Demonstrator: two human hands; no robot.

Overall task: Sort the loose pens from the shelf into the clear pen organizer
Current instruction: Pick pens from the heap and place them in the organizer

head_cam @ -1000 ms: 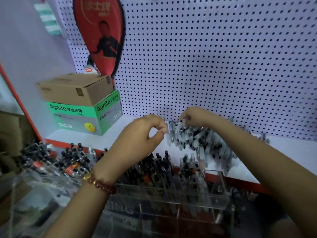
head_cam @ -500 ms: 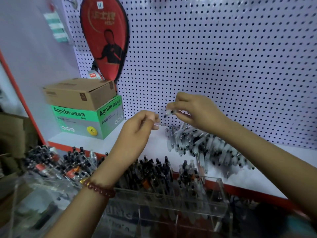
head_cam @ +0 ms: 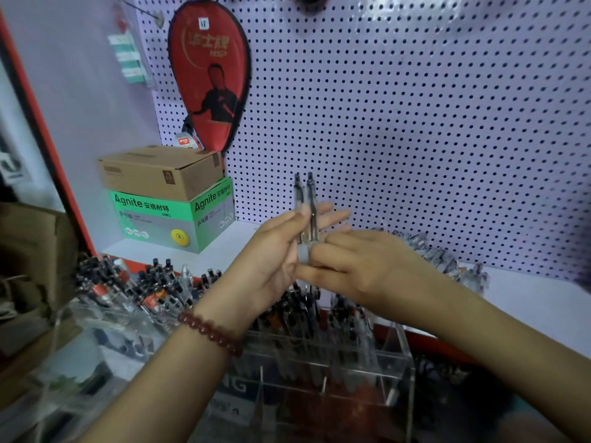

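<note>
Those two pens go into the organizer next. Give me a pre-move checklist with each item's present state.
1. Two pens side by side, upright, ends level: ok.
2. Right hand pinches the pens' lower ends: ok.
3. Left hand backs the barrels, thumb across one pen: ok.
4. Clear pen organizer directly below the hands: ok.
5. Free compartment for this pen type: cannot tell; the organizer is blurred and crowded.
6. Pile of loose pens all sorted off the shelf: not ok, many remain.
</note>
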